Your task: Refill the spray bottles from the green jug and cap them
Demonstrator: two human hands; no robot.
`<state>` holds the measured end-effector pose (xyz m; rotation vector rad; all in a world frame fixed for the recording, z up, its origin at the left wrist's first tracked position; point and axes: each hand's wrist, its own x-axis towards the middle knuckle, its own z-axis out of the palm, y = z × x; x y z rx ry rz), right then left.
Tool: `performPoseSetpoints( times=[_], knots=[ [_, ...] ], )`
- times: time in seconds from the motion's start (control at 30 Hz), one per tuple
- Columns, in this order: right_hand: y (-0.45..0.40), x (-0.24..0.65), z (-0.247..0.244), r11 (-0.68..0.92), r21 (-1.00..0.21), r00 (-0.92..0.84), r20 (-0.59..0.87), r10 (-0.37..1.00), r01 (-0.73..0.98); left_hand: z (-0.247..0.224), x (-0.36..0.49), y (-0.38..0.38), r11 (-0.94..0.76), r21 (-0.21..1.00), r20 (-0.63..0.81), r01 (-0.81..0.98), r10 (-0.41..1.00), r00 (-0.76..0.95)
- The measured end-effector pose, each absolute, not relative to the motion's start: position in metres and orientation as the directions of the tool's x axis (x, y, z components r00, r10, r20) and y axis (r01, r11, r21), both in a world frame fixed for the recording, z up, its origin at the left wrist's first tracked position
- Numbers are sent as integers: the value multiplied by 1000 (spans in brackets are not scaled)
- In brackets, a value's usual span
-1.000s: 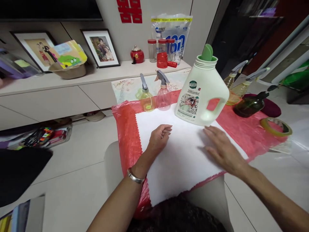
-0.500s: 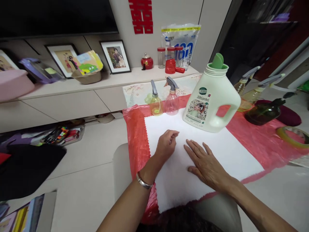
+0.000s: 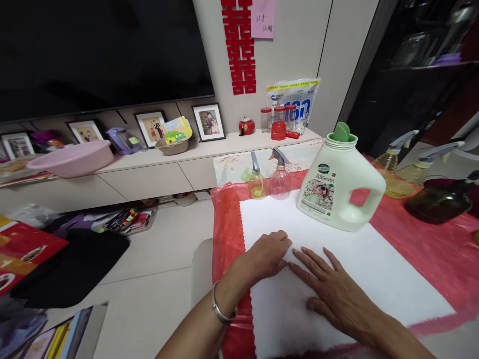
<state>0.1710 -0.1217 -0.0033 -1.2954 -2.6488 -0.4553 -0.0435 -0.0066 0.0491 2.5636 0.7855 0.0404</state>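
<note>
A white cloth [image 3: 359, 269] with a zigzag-cut edge lies spread before me. My right hand [image 3: 333, 284] rests on it palm down, open, its fingers spread. Just left of it, my left hand [image 3: 267, 254], with a silver bangle at the wrist, is closed with curled fingers against the cloth; what it may hold is hidden. Beyond my hands stands a pale green detergent jug [image 3: 340, 189], uncapped, with a green piece [image 3: 341, 132] sticking up from its mouth. To its left are a yellow spray bottle [image 3: 257, 184] and a pink spray bottle [image 3: 280, 183].
Red plastic sheeting [image 3: 227, 229] lies under the cloth. At the right stand amber spray bottles [image 3: 402, 182] and a dark green bottle [image 3: 437, 202]. Behind, a long cabinet [image 3: 149, 174] carries a pink basin [image 3: 75, 158], framed photos and red-lidded jars [image 3: 266, 120].
The view has tilted up and turned left. My left hand has rolled over palm down and come nearer the right hand's fingertips. The right hand stays flat on the cloth.
</note>
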Motion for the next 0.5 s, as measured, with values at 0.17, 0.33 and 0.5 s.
performPoseSetpoints(
  times=[0.17,0.33,0.5],
  knots=[
    [-121,170,-8,552,226,-596,330,732,802,53,-64,-4,-700,501,-90,509,542,835],
    [-120,168,-7,553,243,-603,380,702,797,45,-80,20,-596,640,28,486,650,759],
    [-117,167,-4,536,290,-608,429,668,793,41,-76,71,-355,750,245,558,933,264]
  ],
)
